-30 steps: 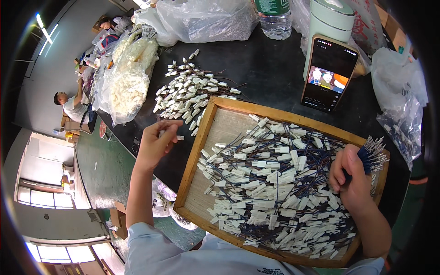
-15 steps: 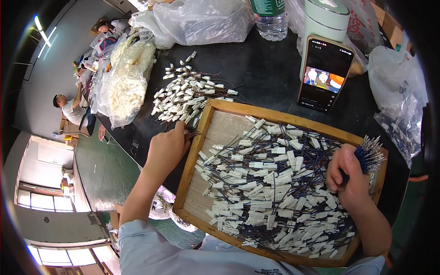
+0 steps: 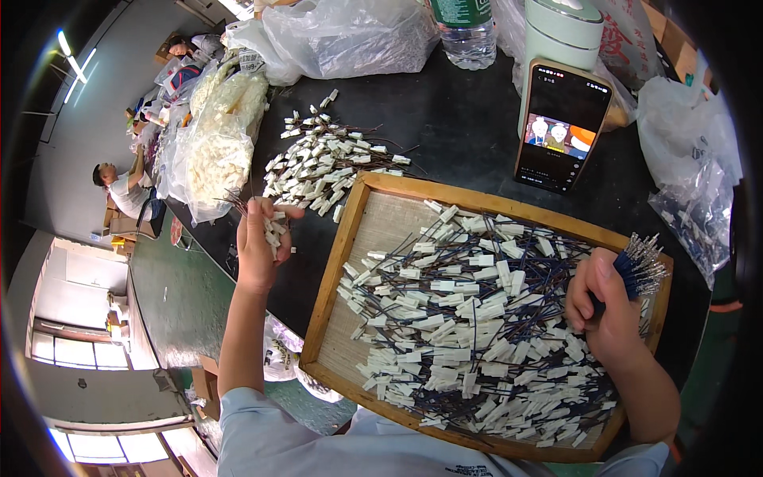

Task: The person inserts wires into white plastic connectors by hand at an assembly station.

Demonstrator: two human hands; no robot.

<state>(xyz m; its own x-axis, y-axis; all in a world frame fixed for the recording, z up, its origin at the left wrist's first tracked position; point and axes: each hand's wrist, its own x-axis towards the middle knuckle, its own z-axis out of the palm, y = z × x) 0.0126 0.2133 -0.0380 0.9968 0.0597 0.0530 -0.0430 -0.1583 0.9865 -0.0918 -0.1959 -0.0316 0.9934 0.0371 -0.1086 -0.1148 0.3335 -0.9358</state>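
My left hand (image 3: 261, 245) is raised beside the tray's left edge, fingers curled around several small white wire connectors (image 3: 275, 230); their thin dark wires stick up past the thumb. A pile of similar connectors (image 3: 318, 163) lies on the black table just beyond it. Over the right side of the wooden tray (image 3: 330, 306), my right hand (image 3: 606, 306) grips a bundle of blue wires (image 3: 636, 270) whose metal tips fan out to the right. Below and beside that hand, many white connectors with blue and brown wires (image 3: 461, 318) cover the tray floor in a loose layer.
A phone (image 3: 560, 127) leans against a pale green cup (image 3: 563, 36) at the back. Near it stand a water bottle (image 3: 466, 36) and plastic bags (image 3: 350, 40). Another bag (image 3: 690, 159) lies at right, a bag of pale parts (image 3: 218, 151) at left. A person (image 3: 123, 187) sits far left.
My left hand has moved left and turned upward from the tray's corner by the pile, and white connectors now show in its fingers. My right hand has stayed in place with its wires.
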